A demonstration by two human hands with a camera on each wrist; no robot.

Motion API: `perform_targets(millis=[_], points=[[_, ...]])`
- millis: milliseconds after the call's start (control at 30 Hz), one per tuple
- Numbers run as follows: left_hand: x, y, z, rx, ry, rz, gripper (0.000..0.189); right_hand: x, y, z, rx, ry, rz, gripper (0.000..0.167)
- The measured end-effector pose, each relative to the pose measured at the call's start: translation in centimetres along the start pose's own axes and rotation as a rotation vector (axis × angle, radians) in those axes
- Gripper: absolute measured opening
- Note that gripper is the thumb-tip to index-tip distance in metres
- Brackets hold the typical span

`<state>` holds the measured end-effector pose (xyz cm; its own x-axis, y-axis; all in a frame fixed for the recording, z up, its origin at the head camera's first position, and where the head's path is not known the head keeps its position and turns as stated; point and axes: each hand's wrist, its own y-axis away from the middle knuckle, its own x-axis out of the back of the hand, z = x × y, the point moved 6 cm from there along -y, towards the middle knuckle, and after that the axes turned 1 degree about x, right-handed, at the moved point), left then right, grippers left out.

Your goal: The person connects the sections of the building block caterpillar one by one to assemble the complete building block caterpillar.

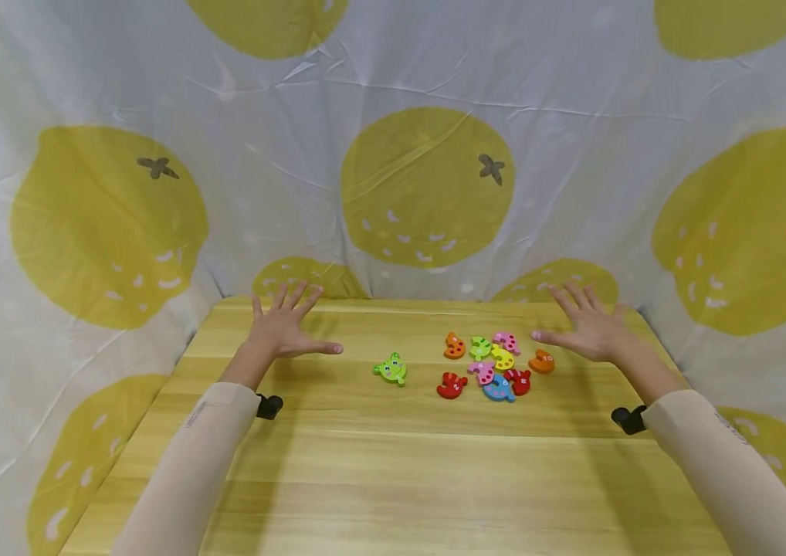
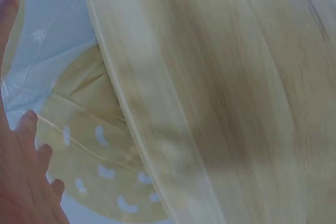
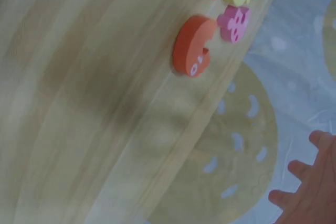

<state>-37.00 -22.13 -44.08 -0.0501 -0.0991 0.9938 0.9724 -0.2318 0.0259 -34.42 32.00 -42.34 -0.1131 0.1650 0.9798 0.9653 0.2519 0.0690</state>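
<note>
The left hand [image 1: 283, 328], spread wide, is left of the green face piece [image 1: 391, 369] on the table [image 1: 379, 479]. Right of the green face piece lies a loose group of colourful curved pieces [image 1: 498, 388]; farther right are the orange piece marked 10 [image 1: 541, 362] and the right hand [image 1: 593, 330], also spread wide.

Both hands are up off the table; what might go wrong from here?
The blue piece and the red piece beside it lie crowded together, so lifting one may shift the other.
The right hand hovers near the orange 10 piece; a low inward sweep might knock it.
The green face piece lies apart, so reaching leftward past the others could disturb them.
</note>
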Motion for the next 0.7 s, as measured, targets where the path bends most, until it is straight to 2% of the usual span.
perform_targets(millis=[233,400,700], points=[[-1.0,0.6,1.4,-0.039,0.086,0.057,0.117,-0.5,0.9,-2.5,0.087,-0.045,0.079,0.098],[-1.9,1.4,3.4,-0.069,0.17,0.091,0.112,-2.4,1.3,-4.1,0.122,-0.075,0.089,0.089],[-4.2,2.8,6.3,-0.132,0.237,0.112,0.098,-5.9,1.8,-7.6,0.207,-0.084,0.145,0.087]])
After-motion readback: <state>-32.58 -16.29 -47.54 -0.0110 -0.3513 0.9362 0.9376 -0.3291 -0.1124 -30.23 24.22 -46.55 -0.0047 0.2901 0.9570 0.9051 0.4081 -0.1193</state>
